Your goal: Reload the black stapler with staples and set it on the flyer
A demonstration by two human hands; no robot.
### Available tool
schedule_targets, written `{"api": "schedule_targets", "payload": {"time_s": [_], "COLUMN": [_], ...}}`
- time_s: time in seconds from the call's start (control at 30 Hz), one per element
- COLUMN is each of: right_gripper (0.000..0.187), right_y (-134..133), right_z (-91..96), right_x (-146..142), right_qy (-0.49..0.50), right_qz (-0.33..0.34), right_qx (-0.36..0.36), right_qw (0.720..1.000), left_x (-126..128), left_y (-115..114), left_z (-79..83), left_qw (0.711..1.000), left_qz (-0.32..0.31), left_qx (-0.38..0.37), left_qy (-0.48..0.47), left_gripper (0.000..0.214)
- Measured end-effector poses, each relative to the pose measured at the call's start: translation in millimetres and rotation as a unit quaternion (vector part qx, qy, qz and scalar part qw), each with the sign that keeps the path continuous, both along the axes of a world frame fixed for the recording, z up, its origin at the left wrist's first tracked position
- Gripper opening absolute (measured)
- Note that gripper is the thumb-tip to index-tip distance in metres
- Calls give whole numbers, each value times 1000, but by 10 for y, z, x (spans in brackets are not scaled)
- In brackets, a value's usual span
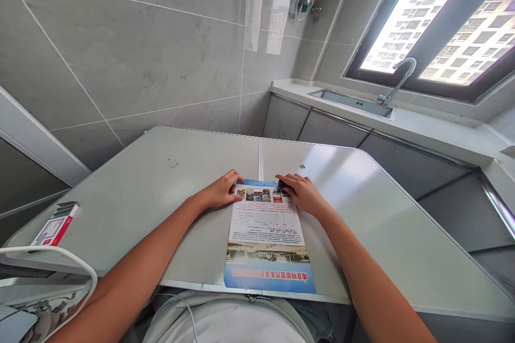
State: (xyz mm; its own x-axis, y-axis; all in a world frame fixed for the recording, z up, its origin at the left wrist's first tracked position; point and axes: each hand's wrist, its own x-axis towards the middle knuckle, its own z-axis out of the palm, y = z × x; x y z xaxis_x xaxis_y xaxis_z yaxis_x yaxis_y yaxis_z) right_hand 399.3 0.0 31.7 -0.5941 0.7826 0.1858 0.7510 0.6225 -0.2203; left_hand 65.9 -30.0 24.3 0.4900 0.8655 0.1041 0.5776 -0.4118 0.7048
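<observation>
We look down on a pale grey-white table [193, 156] with angled far corners and a straight seam across its top. On it, near the front edge and in front of the seated person, lies a blue-and-white printed paper leaflet [263, 226], bearing small photographs, a ruled grid and large red characters on its near blue band.

We find the left hand [219, 191] at the leaflet's far left corner, thumb and index fingertips set apart along the edge; we cannot tell whether it pinches the paper. The right hand [304, 193] is closed around a small black object [282, 185] at the far right corner; the fingers cover much of it, so its full shape is hidden.

Beyond the hands we note small dark bits [302, 166] right of the seam. A red-and-white flat box [55, 226] lies toward the table's left end, near a thick white cable [86, 265] in the foreground. Behind stand a grey tiled wall [161, 43] and, at right, a white counter [438, 120] with a recessed metal sink [350, 104] and curved chrome faucet [403, 81] below a dark-framed window [436, 27].
</observation>
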Motion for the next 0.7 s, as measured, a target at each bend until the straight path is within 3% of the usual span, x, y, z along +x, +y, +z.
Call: {"api": "schedule_targets", "payload": {"time_s": [0.53,0.7], "right_gripper": [42,46], "right_y": [-79,-78], "right_z": [-5,14], "right_x": [-200,-108], "right_qy": [-99,-39], "right_qz": [-22,-15], "right_qx": [55,43], "right_qw": [993,998], "left_x": [15,-16], "left_y": [-5,23], "left_z": [31,-4], "left_qw": [1000,1000], "left_qz": [6,9], "left_qx": [0,4], "left_qy": [3,6], "left_gripper": [36,37]}}
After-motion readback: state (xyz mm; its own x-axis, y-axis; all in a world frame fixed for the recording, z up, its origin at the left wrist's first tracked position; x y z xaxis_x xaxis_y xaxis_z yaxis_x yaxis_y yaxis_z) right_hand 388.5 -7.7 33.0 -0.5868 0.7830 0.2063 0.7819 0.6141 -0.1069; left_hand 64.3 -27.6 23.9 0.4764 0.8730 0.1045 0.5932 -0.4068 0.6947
